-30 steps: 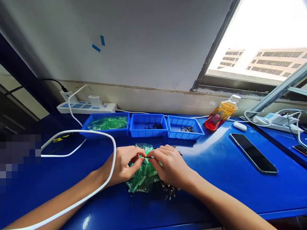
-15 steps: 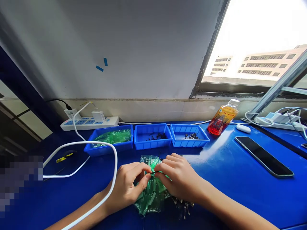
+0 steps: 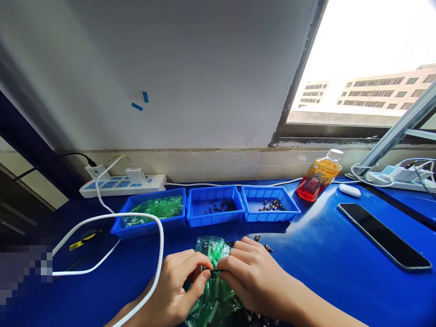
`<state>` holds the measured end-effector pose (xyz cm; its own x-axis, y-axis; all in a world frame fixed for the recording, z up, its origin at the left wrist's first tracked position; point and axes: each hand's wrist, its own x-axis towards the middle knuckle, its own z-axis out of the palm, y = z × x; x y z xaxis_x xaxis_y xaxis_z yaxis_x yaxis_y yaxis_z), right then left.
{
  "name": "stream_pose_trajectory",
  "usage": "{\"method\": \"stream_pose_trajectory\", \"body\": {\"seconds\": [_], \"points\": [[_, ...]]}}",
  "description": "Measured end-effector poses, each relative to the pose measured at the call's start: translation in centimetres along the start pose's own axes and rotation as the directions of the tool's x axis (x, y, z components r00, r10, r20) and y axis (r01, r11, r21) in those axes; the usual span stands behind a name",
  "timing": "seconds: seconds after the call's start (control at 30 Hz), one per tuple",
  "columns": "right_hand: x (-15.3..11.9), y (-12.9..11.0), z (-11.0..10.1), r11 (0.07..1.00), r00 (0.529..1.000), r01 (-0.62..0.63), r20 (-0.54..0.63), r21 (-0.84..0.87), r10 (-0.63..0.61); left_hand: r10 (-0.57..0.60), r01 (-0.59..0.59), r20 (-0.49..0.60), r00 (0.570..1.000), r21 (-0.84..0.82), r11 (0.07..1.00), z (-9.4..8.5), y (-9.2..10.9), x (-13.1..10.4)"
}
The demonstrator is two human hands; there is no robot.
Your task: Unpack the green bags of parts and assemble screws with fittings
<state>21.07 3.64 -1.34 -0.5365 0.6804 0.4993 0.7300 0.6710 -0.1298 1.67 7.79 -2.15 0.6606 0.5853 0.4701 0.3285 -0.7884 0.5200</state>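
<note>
My left hand (image 3: 184,284) and my right hand (image 3: 255,277) meet above a clear green plastic bag (image 3: 214,295) that holds green strip-like pieces. A thin, dark, rod-like piece (image 3: 215,271) spans the gap between my fingertips. Thumb and forefinger of the left pinch one end; the right grips the other with its fingers curled. What the piece is, I cannot make out. Small dark and metal parts (image 3: 268,248) lie just past my right hand, with more partly hidden beneath it.
Three blue bins stand in a row: the left bin (image 3: 119,231) holds green bagged material, the middle bin (image 3: 214,220) and right bin (image 3: 272,217) small dark parts. A white cable (image 3: 162,245) loops before my left forearm. A bottle (image 3: 318,177) and phone (image 3: 384,236) are at right.
The view has tilted up slightly, so the hands and bins sit lower in the picture. Both hands still pinch the dark piece over the bag.
</note>
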Motion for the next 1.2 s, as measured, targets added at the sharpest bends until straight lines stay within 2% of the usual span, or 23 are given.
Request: {"method": "stream_pose_trajectory", "body": {"seconds": [0.37, 0.77, 1.03, 1.2], "points": [[-0.2, 0.0, 0.1, 0.999, 1.0, -0.006, 0.008, 0.04, 0.006, -0.022, 0.023, 0.042, 0.999, -0.004, 1.0, 0.0, -0.1, -0.2], [-0.1, -0.1, 0.6, 0.996, 0.995, -0.028, -0.098, -0.09, 0.019, 0.002, -0.003, 0.009, 1.0, 0.029, 1.0, 0.3, -0.3, 0.2], [0.2, -0.2, 0.1, 0.998, 0.99, -0.048, -0.136, -0.027, 0.044, -0.113, 0.111, 0.029, 0.993, 0.036, 0.993, 0.2, 0.0, 0.5], [0.4, 0.1, -0.1, 0.999, 0.976, -0.023, -0.217, -0.035, 0.015, -0.07, 0.069, 0.019, 0.997, 0.024, 0.997, 0.2, -0.1, 1.0]]}}
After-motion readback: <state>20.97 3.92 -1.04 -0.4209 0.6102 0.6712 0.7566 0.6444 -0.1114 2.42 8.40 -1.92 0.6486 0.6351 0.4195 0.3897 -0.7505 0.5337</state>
